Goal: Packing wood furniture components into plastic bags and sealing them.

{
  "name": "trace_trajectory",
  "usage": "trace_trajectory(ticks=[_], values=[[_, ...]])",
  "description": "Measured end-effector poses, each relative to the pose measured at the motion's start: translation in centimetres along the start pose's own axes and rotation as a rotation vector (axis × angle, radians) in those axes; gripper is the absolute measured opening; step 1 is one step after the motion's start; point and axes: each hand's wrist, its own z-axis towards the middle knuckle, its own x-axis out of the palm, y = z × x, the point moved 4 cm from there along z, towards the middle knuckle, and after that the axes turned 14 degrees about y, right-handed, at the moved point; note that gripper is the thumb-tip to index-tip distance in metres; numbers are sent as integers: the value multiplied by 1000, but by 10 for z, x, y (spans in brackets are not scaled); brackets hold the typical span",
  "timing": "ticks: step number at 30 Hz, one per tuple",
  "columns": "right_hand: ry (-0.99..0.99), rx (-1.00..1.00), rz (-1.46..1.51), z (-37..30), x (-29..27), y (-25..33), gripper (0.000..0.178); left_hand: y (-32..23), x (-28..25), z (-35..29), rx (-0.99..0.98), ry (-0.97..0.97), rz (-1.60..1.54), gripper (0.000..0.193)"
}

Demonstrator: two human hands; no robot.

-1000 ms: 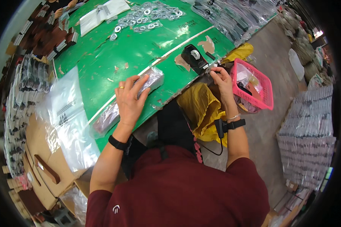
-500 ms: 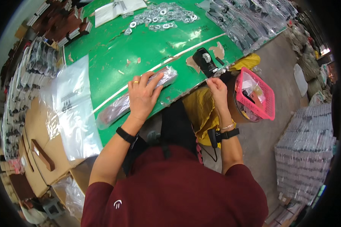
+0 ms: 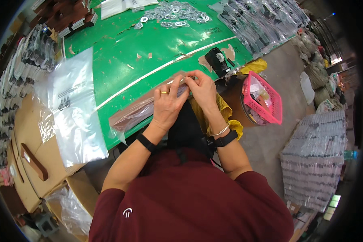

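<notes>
A long brown bar in a clear plastic bag (image 3: 134,108) lies slantwise along the near edge of the green table. My left hand (image 3: 168,105) is closed over its right half, fingers on top and pressed against the plastic. At the bar's far right end, my right hand (image 3: 202,89) pinches the bag's end, its thumb and fingertips meeting close to the left fingers. Whether a bit of tape sits between those fingertips cannot be made out. Just beyond my right hand stands a black tape dispenser (image 3: 217,62) at the table's edge.
A flat stack of clear bags (image 3: 74,109) lies left. Small bagged rings (image 3: 175,14) and bagged dark parts (image 3: 258,26) cover the back of the green table (image 3: 117,52). A pink basket (image 3: 275,105) tops a bin at the right, near wrapped stacks (image 3: 312,157).
My right hand has come left from beside the tape dispenser to the end of the bagged bar. The bar has turned, showing a flat brown face, and my left hand has shifted right along it.
</notes>
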Motion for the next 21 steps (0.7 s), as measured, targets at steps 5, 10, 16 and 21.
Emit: trace_trajectory(ticks=[5, 10, 16, 21], values=[[-9, -12, 88, 0, 0, -13, 29, -3, 1, -2, 54, 41, -92, 27], [20, 35, 15, 1, -4, -14, 35, -2, -1, 2, 72, 16, -102, 24], [167, 6, 430, -7, -10, -12, 48, 10, -1, 13, 62, 68, -112, 28], [189, -16, 636, -18, -19, -14, 54, 29, -5, 27, 29, 114, -268, 29]])
